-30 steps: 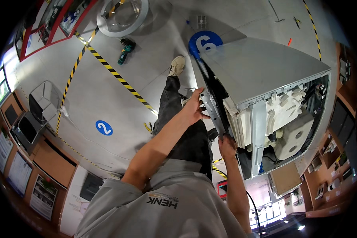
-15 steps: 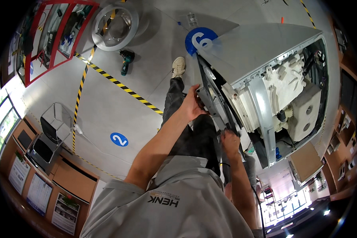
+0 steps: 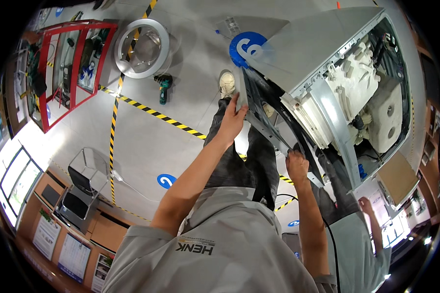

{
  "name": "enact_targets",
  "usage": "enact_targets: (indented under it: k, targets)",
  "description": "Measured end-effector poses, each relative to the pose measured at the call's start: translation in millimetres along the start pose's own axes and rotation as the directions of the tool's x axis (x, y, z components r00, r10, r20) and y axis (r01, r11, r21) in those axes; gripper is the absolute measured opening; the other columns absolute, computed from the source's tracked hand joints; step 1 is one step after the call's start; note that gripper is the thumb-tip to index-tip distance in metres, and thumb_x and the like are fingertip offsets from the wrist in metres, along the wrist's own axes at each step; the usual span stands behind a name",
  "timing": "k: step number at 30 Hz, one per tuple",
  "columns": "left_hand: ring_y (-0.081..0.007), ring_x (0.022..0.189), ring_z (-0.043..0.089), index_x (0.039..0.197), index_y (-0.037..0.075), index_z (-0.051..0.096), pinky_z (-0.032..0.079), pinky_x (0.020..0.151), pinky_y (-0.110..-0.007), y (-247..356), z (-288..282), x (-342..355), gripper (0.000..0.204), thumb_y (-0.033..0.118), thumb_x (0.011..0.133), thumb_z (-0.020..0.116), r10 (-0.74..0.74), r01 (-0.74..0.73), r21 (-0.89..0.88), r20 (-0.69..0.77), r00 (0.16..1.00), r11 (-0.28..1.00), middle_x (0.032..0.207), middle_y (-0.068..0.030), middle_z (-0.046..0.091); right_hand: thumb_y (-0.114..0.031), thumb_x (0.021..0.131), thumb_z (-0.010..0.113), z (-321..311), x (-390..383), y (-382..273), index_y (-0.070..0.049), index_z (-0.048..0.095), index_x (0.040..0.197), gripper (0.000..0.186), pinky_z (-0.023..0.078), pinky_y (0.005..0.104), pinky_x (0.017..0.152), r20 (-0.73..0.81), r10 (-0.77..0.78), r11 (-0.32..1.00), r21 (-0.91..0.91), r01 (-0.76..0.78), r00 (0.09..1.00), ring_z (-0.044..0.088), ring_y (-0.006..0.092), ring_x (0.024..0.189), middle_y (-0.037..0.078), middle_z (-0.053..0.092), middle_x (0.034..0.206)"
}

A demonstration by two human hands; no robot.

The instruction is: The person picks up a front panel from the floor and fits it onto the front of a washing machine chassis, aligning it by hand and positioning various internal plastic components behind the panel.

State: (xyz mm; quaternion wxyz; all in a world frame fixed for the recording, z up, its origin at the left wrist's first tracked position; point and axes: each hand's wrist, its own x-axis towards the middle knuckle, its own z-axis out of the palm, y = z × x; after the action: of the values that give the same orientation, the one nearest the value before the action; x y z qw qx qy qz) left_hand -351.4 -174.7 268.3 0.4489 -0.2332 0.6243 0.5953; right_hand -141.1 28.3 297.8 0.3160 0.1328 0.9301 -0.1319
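A grey front panel with a large round opening stands tilted between me and an opened washing machine. Dark curved edging shows behind the panel, close to the machine. My left hand grips the panel's left edge, fingers wrapped over it. My right hand is closed on its near lower edge; part of its grip is hidden. White plastic parts and a counterweight-like block show inside the machine. Whether the panel still touches the cabinet I cannot tell.
A round washer door and a cordless drill lie on the floor at the left. Beyond them stands a red-framed cart with tools. A co-worker is at the right. A black cable runs beside my right arm.
The panel has swung a little away from the machine, opening a wider gap. Both hands moved with it, still gripping. My view shifted, and the co-worker shows more fully at the right.
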Motion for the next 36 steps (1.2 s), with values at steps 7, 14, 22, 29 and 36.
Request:
enact_targets:
  k: [7, 14, 22, 29, 36]
  targets:
    - [-0.0367, 0.115, 0.045, 0.131, 0.01, 0.039, 0.041, 0.092, -0.038, -9, -19, -10, 0.051, 0.032, 0.087, 0.056, 0.315, -0.395, 0.594, 0.239, 0.918, 0.7, 0.132, -0.0209, 0.039, -0.013, 0.074, 0.061, 12, -11, -13, -0.006, 0.058, 0.085, 0.014, 0.05, 0.0399, 0.062, 0.026, 0.094, 0.996, 0.005, -0.094, 0.995, 0.06, 0.028, 0.08, 0.011, 0.058, 0.083]
    - [-0.0369, 0.105, 0.052, 0.124, 0.008, 0.044, 0.044, 0.085, -0.039, -36, -33, -23, 0.045, 0.022, 0.084, 0.06, 0.365, -0.392, 0.594, 0.172, 0.915, 0.702, 0.119, -0.0196, 0.051, -0.013, 0.068, 0.067, 32, -28, -36, -0.005, 0.057, 0.082, 0.019, 0.049, 0.0409, 0.062, -0.006, 0.183, 0.979, 0.097, -0.182, 0.983, 0.06, 0.0284, 0.08, 0.011, 0.058, 0.082]
    - [-0.0331, 0.088, 0.057, 0.115, 0.005, 0.048, 0.046, 0.074, -0.037, -52, -24, -26, 0.038, 0.021, 0.083, 0.061, 0.403, -0.344, 0.672, 0.074, 0.912, 0.655, 0.109, -0.0188, 0.055, -0.014, 0.068, 0.07, 51, -45, -44, -0.004, 0.057, 0.078, 0.02, 0.049, 0.0398, 0.061, -0.139, 0.233, 0.959, 0.196, -0.204, 0.962, 0.059, 0.0287, 0.078, 0.011, 0.058, 0.08]
    - [-0.0189, 0.058, 0.053, 0.107, 0.005, 0.055, 0.042, 0.057, -0.032, -57, -10, -9, 0.031, 0.027, 0.087, 0.058, 0.531, -0.382, 0.776, 0.072, 0.844, 0.502, 0.067, -0.0123, 0.058, -0.022, 0.069, 0.07, 57, -57, -38, -0.006, 0.057, 0.089, 0.028, 0.044, 0.0404, 0.077, -0.362, 0.32, 0.94, 0.233, -0.248, 0.875, 0.056, 0.0287, 0.085, 0.011, 0.056, 0.088]
    - [-0.0186, 0.067, 0.057, 0.104, 0.003, 0.055, 0.046, 0.064, -0.033, -48, 4, 3, 0.026, 0.023, 0.087, 0.055, 0.621, -0.457, 0.785, 0.121, 0.775, 0.418, 0.073, -0.0135, 0.059, -0.017, 0.072, 0.069, 54, -108, -15, -0.005, 0.052, 0.101, 0.036, 0.04, 0.0419, 0.08, -0.544, 0.544, 0.8, 0.567, -0.198, 0.638, 0.051, 0.0327, 0.092, 0.014, 0.051, 0.097]
